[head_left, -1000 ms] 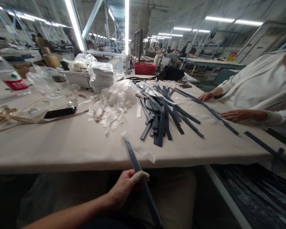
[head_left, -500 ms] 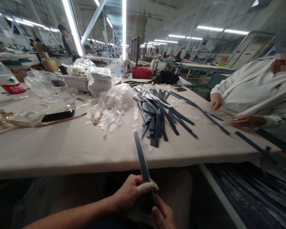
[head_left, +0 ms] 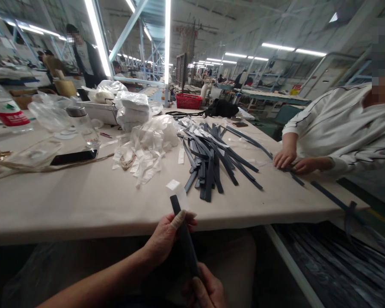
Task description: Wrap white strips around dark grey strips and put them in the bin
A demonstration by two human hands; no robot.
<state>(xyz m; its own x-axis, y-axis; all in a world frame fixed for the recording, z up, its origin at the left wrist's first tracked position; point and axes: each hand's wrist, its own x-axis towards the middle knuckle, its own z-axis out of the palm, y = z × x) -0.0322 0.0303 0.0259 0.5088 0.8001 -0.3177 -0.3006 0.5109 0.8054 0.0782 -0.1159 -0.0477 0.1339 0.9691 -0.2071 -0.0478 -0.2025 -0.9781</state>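
Note:
A long dark strap (head_left: 183,233) runs between both my hands, below the table's front edge. My left hand (head_left: 167,237) is closed on it near its upper end, with a taped finger on top. A clear plastic film (head_left: 177,188) sticks up at that end. My right hand (head_left: 207,291) is closed on the strap lower down, at the bottom of the picture. On the table beyond lies a pile of several more dark straps (head_left: 211,160), and beside it a heap of white plastic wrappers (head_left: 149,147).
A person in a white jacket (head_left: 343,128) sits at the right, both hands on a strap at the table's (head_left: 83,201) right side. A phone (head_left: 73,157), a glass jar (head_left: 83,126) and plastic bags stand at left. More straps lie in a bin (head_left: 340,265) low right.
My left hand has slid up the strap to near its tip, and my right hand has come into view and gripped the lower part. The co-worker's hands drew together.

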